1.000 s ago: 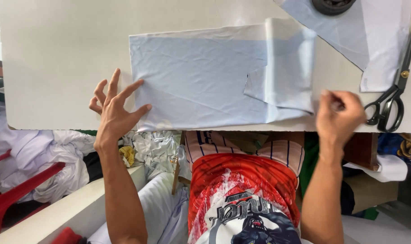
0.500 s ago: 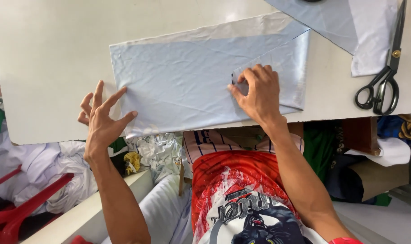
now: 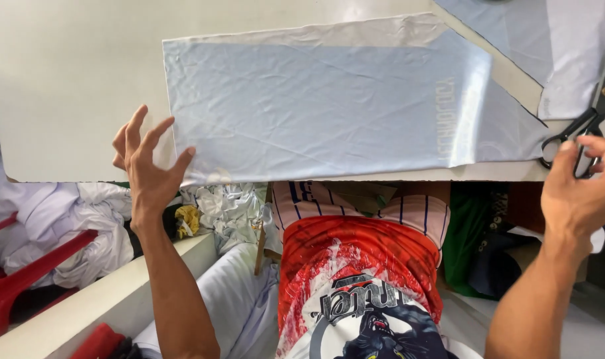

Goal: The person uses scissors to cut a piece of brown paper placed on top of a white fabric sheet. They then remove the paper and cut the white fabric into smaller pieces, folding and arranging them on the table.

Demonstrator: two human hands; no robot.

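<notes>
A pale blue sheet of fabric (image 3: 329, 106) lies spread flat on the white table (image 3: 70, 86). My left hand (image 3: 149, 166) is at the table's near edge with fingers spread, and its forefinger tip touches the sheet's near left corner. My right hand (image 3: 581, 193) is at the far right, its fingers curled over the black handles of a pair of scissors (image 3: 585, 123) lying on the table. The scissor blades run up and out of view.
Another pale fabric piece (image 3: 555, 46) lies at the table's back right. Under the table edge are heaped white cloths (image 3: 83, 219), a red chair frame (image 3: 23, 266), green and dark garments (image 3: 475, 246) and a white ledge (image 3: 96, 299).
My right hand left the middle of the sheet and moved right onto the scissor handles. The sheet now lies flat and fully spread. My left hand stays at the left corner.
</notes>
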